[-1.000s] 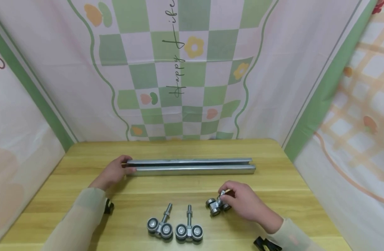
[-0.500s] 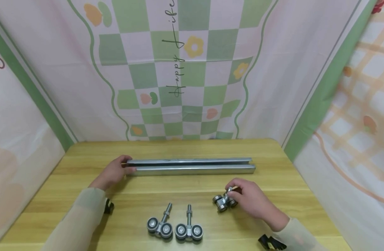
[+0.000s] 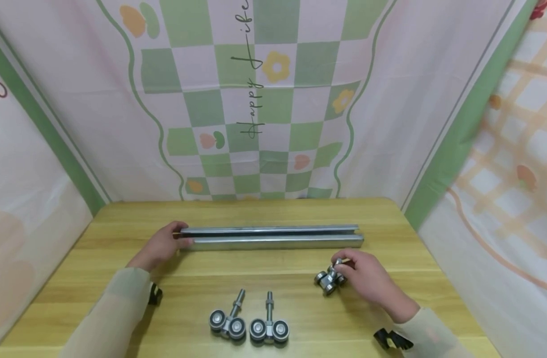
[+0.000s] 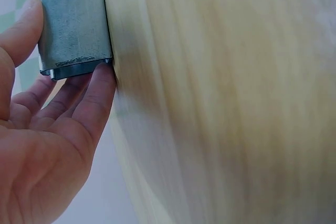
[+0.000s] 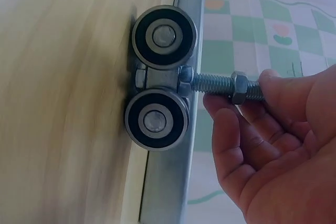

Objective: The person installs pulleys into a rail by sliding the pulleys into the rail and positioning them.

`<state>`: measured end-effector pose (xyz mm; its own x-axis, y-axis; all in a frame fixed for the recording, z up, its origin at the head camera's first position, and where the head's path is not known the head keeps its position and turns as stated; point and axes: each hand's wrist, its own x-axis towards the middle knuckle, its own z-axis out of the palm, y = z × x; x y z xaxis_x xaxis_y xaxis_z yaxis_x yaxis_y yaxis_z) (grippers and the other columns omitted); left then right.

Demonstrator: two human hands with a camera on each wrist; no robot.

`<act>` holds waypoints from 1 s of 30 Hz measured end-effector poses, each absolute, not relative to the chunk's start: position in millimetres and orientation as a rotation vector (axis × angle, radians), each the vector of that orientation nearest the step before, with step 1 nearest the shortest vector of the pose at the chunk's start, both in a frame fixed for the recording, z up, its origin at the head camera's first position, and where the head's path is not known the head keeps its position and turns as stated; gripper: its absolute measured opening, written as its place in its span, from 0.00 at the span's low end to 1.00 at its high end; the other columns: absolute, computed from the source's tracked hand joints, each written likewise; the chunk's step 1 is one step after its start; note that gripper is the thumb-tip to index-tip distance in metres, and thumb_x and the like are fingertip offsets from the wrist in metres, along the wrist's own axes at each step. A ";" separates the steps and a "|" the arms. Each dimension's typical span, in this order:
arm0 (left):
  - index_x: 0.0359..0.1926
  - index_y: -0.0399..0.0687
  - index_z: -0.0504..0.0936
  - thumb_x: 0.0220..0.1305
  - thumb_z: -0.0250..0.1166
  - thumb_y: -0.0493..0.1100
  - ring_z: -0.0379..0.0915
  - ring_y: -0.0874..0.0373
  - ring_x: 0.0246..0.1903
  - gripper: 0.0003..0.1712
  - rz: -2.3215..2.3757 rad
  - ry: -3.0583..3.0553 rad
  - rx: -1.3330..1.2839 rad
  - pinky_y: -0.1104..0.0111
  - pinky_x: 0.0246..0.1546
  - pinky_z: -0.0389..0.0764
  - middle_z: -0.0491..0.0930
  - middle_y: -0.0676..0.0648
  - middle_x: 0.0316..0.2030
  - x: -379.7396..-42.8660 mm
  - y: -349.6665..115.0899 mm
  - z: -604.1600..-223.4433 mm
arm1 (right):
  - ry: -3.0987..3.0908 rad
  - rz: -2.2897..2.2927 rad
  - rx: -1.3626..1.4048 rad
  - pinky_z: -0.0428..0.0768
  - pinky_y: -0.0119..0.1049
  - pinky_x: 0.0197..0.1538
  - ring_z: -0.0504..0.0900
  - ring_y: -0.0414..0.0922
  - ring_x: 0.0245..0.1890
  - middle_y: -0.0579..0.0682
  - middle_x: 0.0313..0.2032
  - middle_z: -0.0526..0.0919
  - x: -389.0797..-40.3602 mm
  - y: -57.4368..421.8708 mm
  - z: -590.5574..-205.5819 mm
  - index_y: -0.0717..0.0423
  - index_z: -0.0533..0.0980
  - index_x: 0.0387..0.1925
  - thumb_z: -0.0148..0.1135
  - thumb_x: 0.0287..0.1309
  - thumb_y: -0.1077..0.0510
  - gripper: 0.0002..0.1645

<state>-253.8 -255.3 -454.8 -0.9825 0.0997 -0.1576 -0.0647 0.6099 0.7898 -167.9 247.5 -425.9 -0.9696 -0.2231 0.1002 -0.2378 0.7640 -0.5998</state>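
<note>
A steel channel rail (image 3: 273,242), its slot facing up, lies across the table. My left hand (image 3: 161,243) grips the rail's left end, thumb on the near side. In the left wrist view fingertips (image 4: 100,85) touch the rail's cut end. My right hand (image 3: 367,278) pinches the threaded bolt of a four-wheeled trolley roller (image 3: 330,279), near the rail's right end. The bolt (image 5: 212,83) carries a nut (image 5: 239,88) close to the thumb. Two more trolley rollers lie nearer me: one left (image 3: 228,325), its bolt slanted, and one right (image 3: 269,329), its bolt pointing away.
The wooden table (image 3: 201,278) ends at a hanging cloth (image 3: 273,114) with green checks. Further cloths hang at the left and right sides. Black straps (image 3: 391,339) show at both wrists.
My right hand has moved right and away from me with the trolley roller, toward the rail's right end. My left hand, the rail and the other two rollers stay where they were.
</note>
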 end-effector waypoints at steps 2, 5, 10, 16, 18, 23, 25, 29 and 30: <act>0.64 0.42 0.69 0.66 0.68 0.50 0.64 0.37 0.61 0.31 1.314 2.646 0.030 0.42 0.60 0.65 0.71 0.36 0.61 -253.3 -254.7 -454.0 | -2.919 0.988 0.380 0.80 0.45 0.42 0.80 0.42 0.37 0.44 0.39 0.84 -169.3 250.6 -425.9 0.52 0.81 0.45 0.64 0.65 0.60 0.08; 0.64 0.41 0.69 0.67 0.68 0.50 0.63 0.36 0.62 0.31 1.311 2.651 0.039 0.42 0.60 0.64 0.70 0.35 0.62 -252.3 -253.7 -452.6 | -2.900 0.969 0.379 0.80 0.47 0.42 0.81 0.43 0.37 0.45 0.39 0.84 -172.1 255.2 -426.2 0.52 0.82 0.45 0.64 0.65 0.60 0.08; 0.63 0.41 0.69 0.67 0.68 0.49 0.63 0.36 0.62 0.30 1.310 2.661 0.051 0.43 0.60 0.65 0.71 0.34 0.62 -251.6 -252.9 -452.3 | -2.873 0.959 0.361 0.80 0.48 0.41 0.81 0.45 0.38 0.48 0.40 0.85 -177.0 261.9 -427.0 0.53 0.82 0.45 0.63 0.66 0.61 0.07; 0.63 0.41 0.69 0.67 0.68 0.49 0.63 0.36 0.62 0.30 1.309 2.660 0.053 0.43 0.60 0.65 0.71 0.35 0.62 -253.0 -255.2 -454.7 | -2.861 0.933 0.316 0.78 0.45 0.37 0.81 0.46 0.36 0.51 0.40 0.85 -183.5 271.3 -428.9 0.55 0.81 0.46 0.62 0.67 0.61 0.09; 0.63 0.41 0.69 0.67 0.68 0.49 0.63 0.36 0.62 0.30 1.305 2.664 0.054 0.43 0.60 0.65 0.71 0.35 0.62 -253.4 -255.9 -454.9 | -2.858 0.936 0.303 0.78 0.45 0.38 0.81 0.47 0.37 0.53 0.41 0.85 -185.8 274.3 -429.4 0.55 0.81 0.47 0.61 0.68 0.61 0.09; 0.64 0.41 0.69 0.67 0.68 0.49 0.63 0.36 0.62 0.31 1.302 2.666 0.056 0.44 0.60 0.66 0.70 0.34 0.62 -254.3 -256.6 -455.0 | -2.867 0.946 0.274 0.79 0.48 0.39 0.82 0.50 0.40 0.56 0.44 0.85 -189.9 279.8 -428.9 0.56 0.81 0.48 0.60 0.69 0.60 0.10; 0.64 0.40 0.69 0.67 0.68 0.49 0.63 0.36 0.62 0.31 1.302 2.667 0.055 0.44 0.60 0.65 0.70 0.34 0.62 -254.6 -256.4 -455.0 | -2.875 0.938 0.265 0.78 0.47 0.38 0.82 0.50 0.39 0.56 0.44 0.84 -190.9 281.5 -428.1 0.56 0.81 0.49 0.59 0.69 0.60 0.10; 0.64 0.41 0.69 0.67 0.68 0.50 0.63 0.36 0.62 0.31 1.292 2.669 0.047 0.44 0.60 0.66 0.70 0.34 0.62 -254.5 -255.6 -454.8 | -2.883 0.943 0.247 0.76 0.43 0.35 0.80 0.48 0.38 0.57 0.45 0.84 -192.6 284.2 -427.2 0.55 0.81 0.49 0.57 0.70 0.60 0.11; 0.64 0.41 0.69 0.67 0.68 0.50 0.63 0.36 0.62 0.31 1.290 2.669 0.045 0.44 0.60 0.66 0.70 0.34 0.62 -254.3 -255.5 -454.7 | -2.884 0.951 0.242 0.76 0.42 0.35 0.80 0.48 0.37 0.57 0.45 0.84 -192.8 284.7 -427.0 0.55 0.81 0.49 0.57 0.70 0.60 0.11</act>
<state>-254.3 -255.5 -454.7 -0.9840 0.1038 -0.1449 -0.0491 0.6237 0.7801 -192.8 284.7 -427.0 -0.9829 -0.1201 0.1396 -0.1796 0.7929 -0.5823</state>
